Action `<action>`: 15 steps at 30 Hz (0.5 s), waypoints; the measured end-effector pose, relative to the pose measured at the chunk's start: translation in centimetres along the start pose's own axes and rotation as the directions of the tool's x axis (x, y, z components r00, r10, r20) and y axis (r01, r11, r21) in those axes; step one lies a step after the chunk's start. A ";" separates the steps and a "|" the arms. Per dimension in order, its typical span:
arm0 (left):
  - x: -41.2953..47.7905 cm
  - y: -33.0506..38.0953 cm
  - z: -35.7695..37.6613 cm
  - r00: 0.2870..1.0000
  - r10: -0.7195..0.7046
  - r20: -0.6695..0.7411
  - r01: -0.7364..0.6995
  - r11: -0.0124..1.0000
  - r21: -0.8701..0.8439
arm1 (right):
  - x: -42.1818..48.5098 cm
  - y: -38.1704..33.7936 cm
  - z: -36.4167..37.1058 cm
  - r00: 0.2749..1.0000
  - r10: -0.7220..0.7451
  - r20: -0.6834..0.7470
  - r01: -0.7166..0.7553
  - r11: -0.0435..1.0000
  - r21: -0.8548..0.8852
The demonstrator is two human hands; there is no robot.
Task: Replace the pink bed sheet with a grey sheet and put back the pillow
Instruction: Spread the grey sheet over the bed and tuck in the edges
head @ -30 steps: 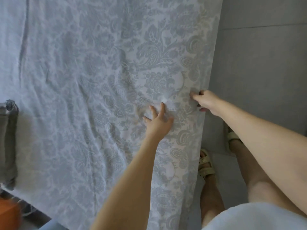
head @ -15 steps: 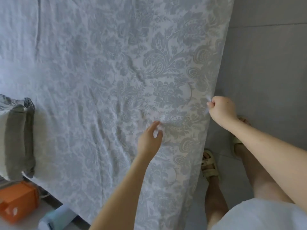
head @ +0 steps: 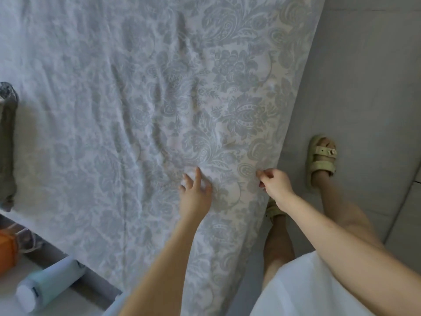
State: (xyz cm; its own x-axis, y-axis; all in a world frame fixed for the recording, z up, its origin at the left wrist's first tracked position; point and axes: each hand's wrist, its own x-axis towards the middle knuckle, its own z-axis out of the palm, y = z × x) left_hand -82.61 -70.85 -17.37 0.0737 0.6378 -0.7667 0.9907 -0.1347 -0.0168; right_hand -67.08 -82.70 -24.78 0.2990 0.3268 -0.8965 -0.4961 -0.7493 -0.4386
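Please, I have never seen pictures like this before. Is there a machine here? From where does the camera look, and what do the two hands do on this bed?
There is no machine: these are a person's two bare hands. The camera is worn on the person's head and looks down, so you also see the arms, the legs and a sandal on the tiled floor. A grey sheet with a flower pattern is spread over the bed. The left hand lies on it with straight fingers, as if smoothing it. The right hand pinches the sheet's edge at the side of the bed. At the far left lies a folded dark cloth; I cannot tell what it is. Beside the bed, at the lower left, are an orange box and a pale bottle.
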 end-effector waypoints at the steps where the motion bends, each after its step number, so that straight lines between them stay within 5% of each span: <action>1: -0.4 -0.1 0.2 1.000 0.020 -0.010 -0.019 0.999 0.040 | -0.2 0.7 0.2 1.000 -0.007 -0.019 0.007 1.000 -0.004; 4: -1.2 -0.6 0.8 0.996 0.088 -0.003 -0.088 0.992 0.092 | -0.6 2.1 0.9 0.996 -0.045 -0.073 0.040 0.996 -0.079; 7: -1.7 -1.2 1.1 0.991 0.133 0.032 -0.135 0.987 0.088 | -1.1 1.4 1.3 0.974 -0.203 -0.104 0.158 0.931 -0.330; 10: -2.1 -1.7 0.9 0.984 0.178 0.004 -0.178 0.981 0.081 | -2.1 0.8 0.1 0.895 -0.438 -0.086 0.268 0.682 -0.681; 12: -2.3 -1.8 0.6 0.974 0.213 -0.079 -0.203 0.971 0.127 | -2.8 1.3 -1.1 0.855 -0.513 -0.077 0.277 0.577 -0.768; 15: -2.2 -2.1 0.2 0.972 0.205 -0.114 -0.185 0.969 0.163 | -2.6 2.0 -0.5 0.866 -0.461 -0.193 0.191 0.662 -0.724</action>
State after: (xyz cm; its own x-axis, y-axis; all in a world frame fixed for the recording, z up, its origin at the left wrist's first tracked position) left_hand -84.88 -72.13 -15.74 0.2876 0.6791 -0.6753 0.9279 -0.3722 0.0210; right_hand -68.43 -85.34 -23.31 0.6450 0.5173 -0.5626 0.3191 -0.8512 -0.4168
